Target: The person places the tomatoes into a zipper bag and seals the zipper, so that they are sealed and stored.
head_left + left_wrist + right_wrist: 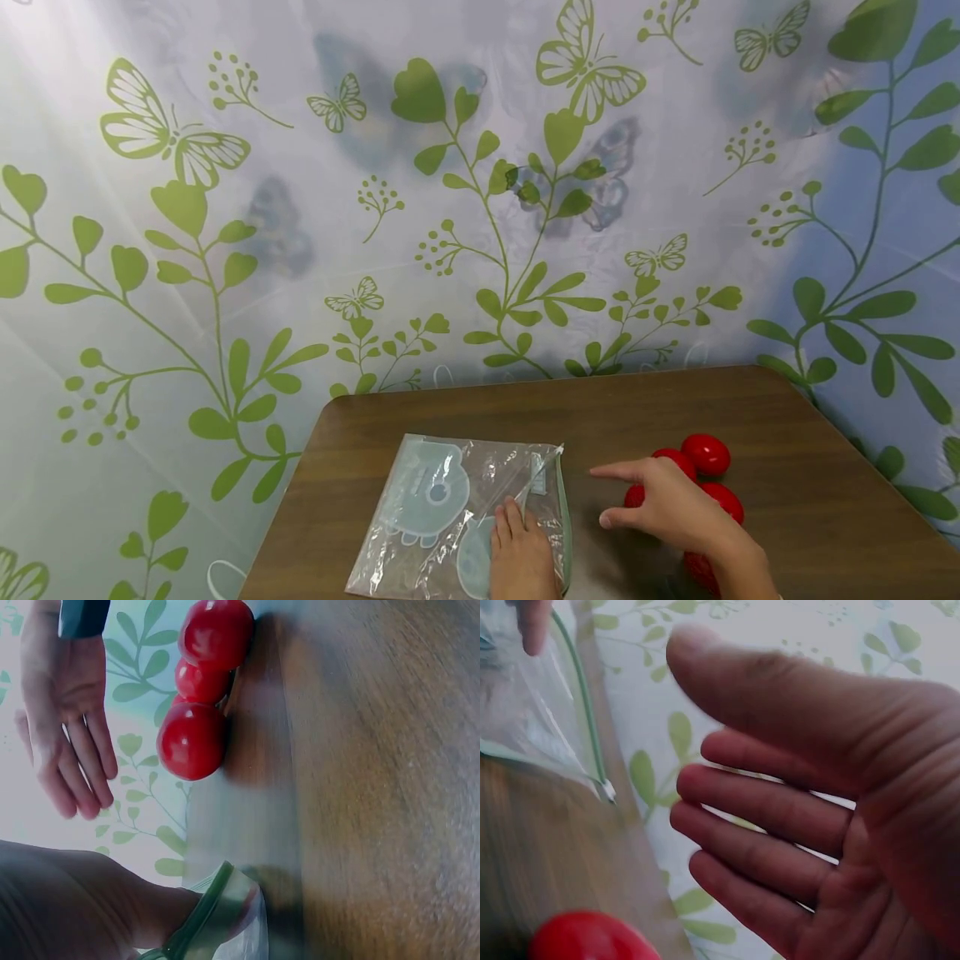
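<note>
A clear zip bag (487, 467) with a pale blue animal print and a green zip edge lies on the table's left half. My left hand (521, 558) holds it by its zip side, fingers flat on top. In the left wrist view the thumb (169, 907) passes under the green zip edge (214, 904) into the clear plastic. My right hand (678, 504) hovers over several glossy red round things (705, 455), holding nothing. The right wrist view shows this hand (840, 750) with its fingers extended and thumb apart, a red round thing (592, 937) below.
The brown wooden table (615, 408) has rounded far corners. Behind and around it hangs a pale curtain (450, 208) printed with green leaves and butterflies. A zip slider (609, 789) sits at the bag's corner.
</note>
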`<state>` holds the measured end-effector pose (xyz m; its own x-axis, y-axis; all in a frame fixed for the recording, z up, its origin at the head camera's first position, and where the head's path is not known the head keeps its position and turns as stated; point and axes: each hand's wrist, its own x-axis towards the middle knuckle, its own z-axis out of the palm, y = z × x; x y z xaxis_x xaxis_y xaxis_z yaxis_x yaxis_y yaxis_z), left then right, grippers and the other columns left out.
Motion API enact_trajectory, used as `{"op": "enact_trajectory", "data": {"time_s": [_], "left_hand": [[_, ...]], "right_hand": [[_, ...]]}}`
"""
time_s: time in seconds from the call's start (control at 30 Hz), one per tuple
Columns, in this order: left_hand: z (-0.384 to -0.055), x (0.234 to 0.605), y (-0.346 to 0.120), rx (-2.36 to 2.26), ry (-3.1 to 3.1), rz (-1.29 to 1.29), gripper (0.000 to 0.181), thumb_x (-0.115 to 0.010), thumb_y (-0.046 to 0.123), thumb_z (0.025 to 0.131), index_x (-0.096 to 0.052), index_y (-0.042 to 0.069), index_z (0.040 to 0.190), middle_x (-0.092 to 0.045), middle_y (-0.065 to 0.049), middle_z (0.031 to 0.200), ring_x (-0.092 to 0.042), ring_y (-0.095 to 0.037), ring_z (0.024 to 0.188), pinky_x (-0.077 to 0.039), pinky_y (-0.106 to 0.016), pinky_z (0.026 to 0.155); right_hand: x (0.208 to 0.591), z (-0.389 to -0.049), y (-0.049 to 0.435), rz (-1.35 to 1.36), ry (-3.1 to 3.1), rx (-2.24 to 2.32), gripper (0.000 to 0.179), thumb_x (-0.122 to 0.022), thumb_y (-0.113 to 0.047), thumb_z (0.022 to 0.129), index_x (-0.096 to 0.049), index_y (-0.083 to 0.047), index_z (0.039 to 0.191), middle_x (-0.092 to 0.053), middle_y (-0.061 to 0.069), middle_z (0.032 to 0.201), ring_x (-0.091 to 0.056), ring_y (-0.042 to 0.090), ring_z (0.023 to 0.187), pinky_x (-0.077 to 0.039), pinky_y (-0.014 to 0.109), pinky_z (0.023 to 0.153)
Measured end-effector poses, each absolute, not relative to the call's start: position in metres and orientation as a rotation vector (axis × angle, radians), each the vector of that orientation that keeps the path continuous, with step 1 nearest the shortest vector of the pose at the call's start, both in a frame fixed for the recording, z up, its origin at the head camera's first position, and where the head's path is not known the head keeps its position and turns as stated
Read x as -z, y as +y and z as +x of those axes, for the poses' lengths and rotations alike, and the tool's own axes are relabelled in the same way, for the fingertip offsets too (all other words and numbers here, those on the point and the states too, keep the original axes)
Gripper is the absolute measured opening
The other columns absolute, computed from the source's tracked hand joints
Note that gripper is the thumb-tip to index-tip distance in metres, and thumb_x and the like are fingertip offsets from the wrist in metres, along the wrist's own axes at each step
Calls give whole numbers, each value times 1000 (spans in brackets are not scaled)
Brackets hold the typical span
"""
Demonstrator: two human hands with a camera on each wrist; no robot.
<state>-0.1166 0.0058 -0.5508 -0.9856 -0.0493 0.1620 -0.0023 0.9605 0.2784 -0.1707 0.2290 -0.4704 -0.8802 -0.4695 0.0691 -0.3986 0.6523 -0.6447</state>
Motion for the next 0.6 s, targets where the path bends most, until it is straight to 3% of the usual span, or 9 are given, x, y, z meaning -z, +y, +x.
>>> {"op": "enact_trajectory", "data": {"time_s": [0.17,0.43,0.5,0.6], "left_hand": [[-115,551,8,409,-2864,63,45,-79,2,87,-70,-6,130,-63,-28,146,-63,-47,135,-55,-56,111],[-116,554,9,388,-2847,89,72,-98,7,65,-70,-5,130,-64,-28,146,-64,-46,134,-55,-55,111],[-116,554,9,381,-2833,89,69,-97,7,67,-70,-5,129,-64,-28,145,-64,-46,134,-55,-55,111],[-116,555,9,365,-2814,88,61,-92,6,72,-71,-5,128,-66,-27,144,-65,-45,133,-56,-54,110]], "right_hand": [[467,-162,249,-717,2709,1094,59,-90,-50,88,-75,-28,140,-78,0,136,-75,30,120,-66,51,92],[470,-153,283,-640,2618,1203,58,-90,-37,91,-72,-20,144,-74,11,142,-73,36,123,-67,53,91],[471,-151,291,-607,2609,1214,56,-89,-35,92,-73,-19,143,-74,13,142,-74,31,122,-68,48,90],[474,-147,304,-589,2592,1222,55,-87,-34,94,-72,-16,144,-73,15,142,-73,8,121,-68,36,89]]}}
